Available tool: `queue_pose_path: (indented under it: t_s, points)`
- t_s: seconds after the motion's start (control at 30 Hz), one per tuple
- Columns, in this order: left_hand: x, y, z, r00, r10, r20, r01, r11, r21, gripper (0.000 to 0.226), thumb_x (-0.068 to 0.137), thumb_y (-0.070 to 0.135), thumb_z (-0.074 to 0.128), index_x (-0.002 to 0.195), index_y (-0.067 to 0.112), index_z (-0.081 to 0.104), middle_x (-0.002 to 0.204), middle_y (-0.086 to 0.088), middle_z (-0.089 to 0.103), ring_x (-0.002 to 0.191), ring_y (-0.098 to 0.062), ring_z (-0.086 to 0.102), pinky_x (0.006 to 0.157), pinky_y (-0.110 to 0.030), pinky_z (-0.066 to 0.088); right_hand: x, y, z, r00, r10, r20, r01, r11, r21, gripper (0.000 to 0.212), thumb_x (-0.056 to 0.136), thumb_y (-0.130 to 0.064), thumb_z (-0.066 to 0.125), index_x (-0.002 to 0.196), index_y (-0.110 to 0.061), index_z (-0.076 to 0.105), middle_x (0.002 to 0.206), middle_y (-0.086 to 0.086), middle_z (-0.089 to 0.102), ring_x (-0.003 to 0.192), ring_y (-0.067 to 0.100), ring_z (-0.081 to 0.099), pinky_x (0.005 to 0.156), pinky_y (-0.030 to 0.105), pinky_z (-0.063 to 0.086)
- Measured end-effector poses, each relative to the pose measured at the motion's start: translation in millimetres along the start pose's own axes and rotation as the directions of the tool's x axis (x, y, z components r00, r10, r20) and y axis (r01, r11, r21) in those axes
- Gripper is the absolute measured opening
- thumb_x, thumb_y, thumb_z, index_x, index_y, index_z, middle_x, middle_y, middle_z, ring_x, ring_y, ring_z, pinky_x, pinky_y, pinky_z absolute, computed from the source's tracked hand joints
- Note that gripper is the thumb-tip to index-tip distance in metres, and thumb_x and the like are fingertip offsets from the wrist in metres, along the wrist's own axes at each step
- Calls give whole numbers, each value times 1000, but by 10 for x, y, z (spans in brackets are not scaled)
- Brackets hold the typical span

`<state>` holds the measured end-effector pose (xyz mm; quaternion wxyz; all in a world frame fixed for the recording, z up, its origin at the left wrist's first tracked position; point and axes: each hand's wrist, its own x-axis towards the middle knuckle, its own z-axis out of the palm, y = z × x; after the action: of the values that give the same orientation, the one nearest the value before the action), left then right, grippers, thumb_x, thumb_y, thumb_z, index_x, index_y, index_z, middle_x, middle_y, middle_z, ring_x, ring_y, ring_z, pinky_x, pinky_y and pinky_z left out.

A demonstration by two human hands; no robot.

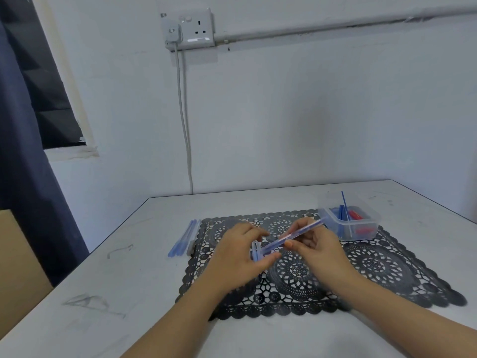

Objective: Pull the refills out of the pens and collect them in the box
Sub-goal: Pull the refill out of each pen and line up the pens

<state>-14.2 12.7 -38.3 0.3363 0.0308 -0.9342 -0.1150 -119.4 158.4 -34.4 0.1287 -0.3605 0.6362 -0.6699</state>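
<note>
A blue transparent pen [291, 236] is held slantwise above the black lace mat [387, 270]. My left hand [237, 251] pinches its capped lower end between thumb and fingers. Its barrel is pinched near the middle by my right hand [317, 248]. The pen's far tip points toward a clear plastic box [349, 226] at the mat's back right corner, which holds blue and red refills; one blue refill [344, 204] sticks up out of it. Several more blue pens [184, 239] lie side by side on the table just left of the mat.
The white table [116, 280] stands against a white wall with a socket and a hanging cable [184, 120]. A dark curtain [25, 151] and a brown cardboard panel [18, 267] are on the left beyond the table's edge.
</note>
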Motion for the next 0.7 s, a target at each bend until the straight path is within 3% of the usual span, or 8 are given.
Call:
queue_pose_path:
  t_s: [0.17, 0.3, 0.47, 0.57, 0.63, 0.7]
  points:
    - [24, 20, 71, 997, 42, -64, -44, 999, -25, 34, 80, 53, 57, 90, 23, 70, 79, 11, 63, 72, -3, 53, 66, -24, 47, -27, -28, 4, 998, -12, 56, 11, 1000, 18, 17, 70, 9, 71, 79, 1, 59, 71, 11, 64, 65, 15, 61, 63, 23, 53]
    - [26, -11, 10, 992, 93, -89, -91, 996, 22, 26, 87, 42, 53, 100, 27, 69, 72, 12, 64, 63, -3, 54, 61, -18, 43, 7, -29, -34, 1000, 25, -2, -25, 997, 76, 16, 70, 2, 73, 81, -4, 64, 74, 8, 68, 66, 15, 62, 65, 27, 53]
    - [28, -58, -22, 992, 78, -102, -71, 995, 66, 28, 90, 31, 45, 100, 15, 66, 84, 4, 64, 75, -10, 57, 67, -26, 49, 81, 5, -137, 997, 39, -60, -34, 995, 91, 13, 70, -1, 72, 80, -8, 67, 73, 9, 69, 70, 21, 64, 70, 33, 54]
    - [32, -47, -24, 991, 70, -111, -59, 993, 104, 29, 89, 28, 41, 95, 13, 65, 86, 5, 62, 79, -9, 53, 75, -24, 43, 137, 63, -183, 998, -4, -66, 1, 999, -44, 16, 72, -3, 73, 77, -17, 70, 77, 11, 69, 73, 23, 63, 73, 36, 55]
    - [33, -33, -27, 988, 53, -147, -34, 991, 127, 26, 87, 30, 42, 88, 17, 64, 79, 10, 58, 75, -3, 47, 77, -24, 36, 147, 93, -211, 992, -118, -38, 104, 961, -256, 17, 75, -8, 73, 80, -24, 70, 77, 1, 69, 73, 12, 64, 71, 24, 55]
    - [37, -35, -36, 982, 12, -190, 13, 991, 130, 23, 85, 35, 44, 82, 21, 62, 71, 16, 50, 70, -1, 44, 77, -23, 31, 140, 99, -227, 949, -311, 51, 294, 816, -497, 16, 78, -12, 71, 90, -23, 71, 80, -11, 67, 72, 0, 60, 70, 10, 47]
